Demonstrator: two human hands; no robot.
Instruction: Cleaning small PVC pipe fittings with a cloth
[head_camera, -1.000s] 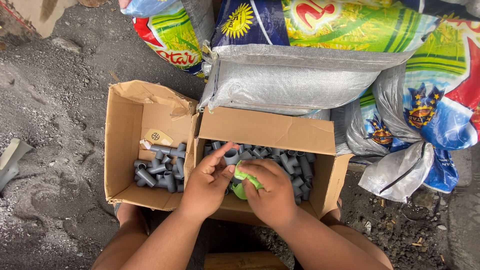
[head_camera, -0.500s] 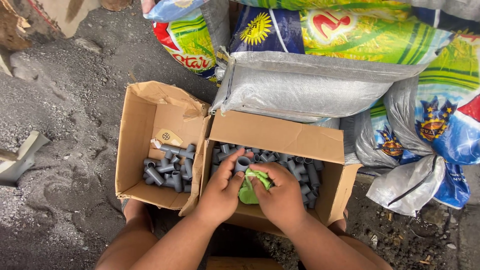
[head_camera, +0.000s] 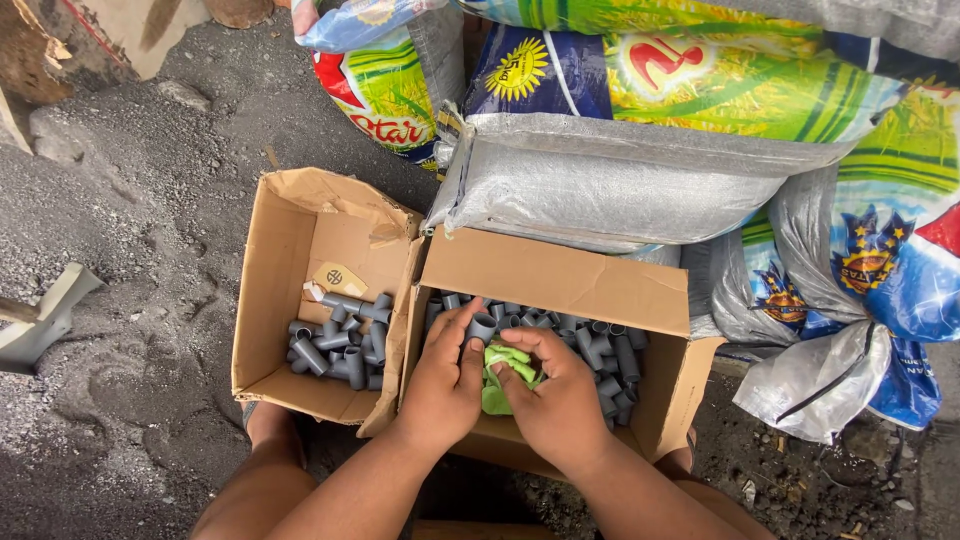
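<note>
Both my hands are over the right cardboard box (head_camera: 560, 275), which holds several short grey pipe fittings (head_camera: 610, 360). My left hand (head_camera: 445, 375) pinches one grey fitting (head_camera: 482, 326) between thumb and fingers. My right hand (head_camera: 555, 395) grips a crumpled green cloth (head_camera: 498, 372), pressed close against that fitting. The two hands touch each other above the box's near side. The left cardboard box (head_camera: 290, 220) stands beside it with more grey fittings (head_camera: 340, 345) piled at its bottom.
Full woven sacks, silver (head_camera: 620, 180) and brightly printed (head_camera: 690, 70), are stacked right behind the boxes. Dark gravelly ground (head_camera: 120, 250) spreads to the left, with a pale scrap (head_camera: 45, 315) on it. My knees show at the bottom edge.
The view has shifted slightly. My hands stay together over the right box, working the green cloth against the grey fitting; fingers have shifted a little.
</note>
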